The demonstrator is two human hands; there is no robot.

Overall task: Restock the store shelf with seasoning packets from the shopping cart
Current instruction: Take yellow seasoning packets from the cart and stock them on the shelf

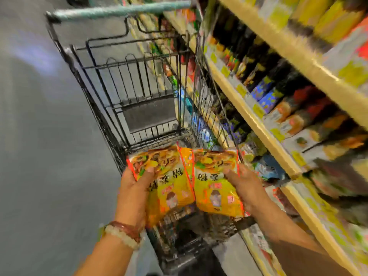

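Two yellow seasoning packets with orange edges are held side by side above the near end of the black wire shopping cart [111, 80]. My left hand [133, 188] grips the left packet [169, 176], thumb on its front. My right hand [247, 188] grips the right packet [215, 186], thumb also on top. The store shelf [256, 124] runs along the right, its levels crowded with bottles and packets. The whole view is motion-blurred.
The cart's teal handle [119, 10] is at the far end and its fold-down seat flap [149, 114] hangs inside. Grey aisle floor [35, 136] lies to the left. The cart stands close against the shelf's lower levels.
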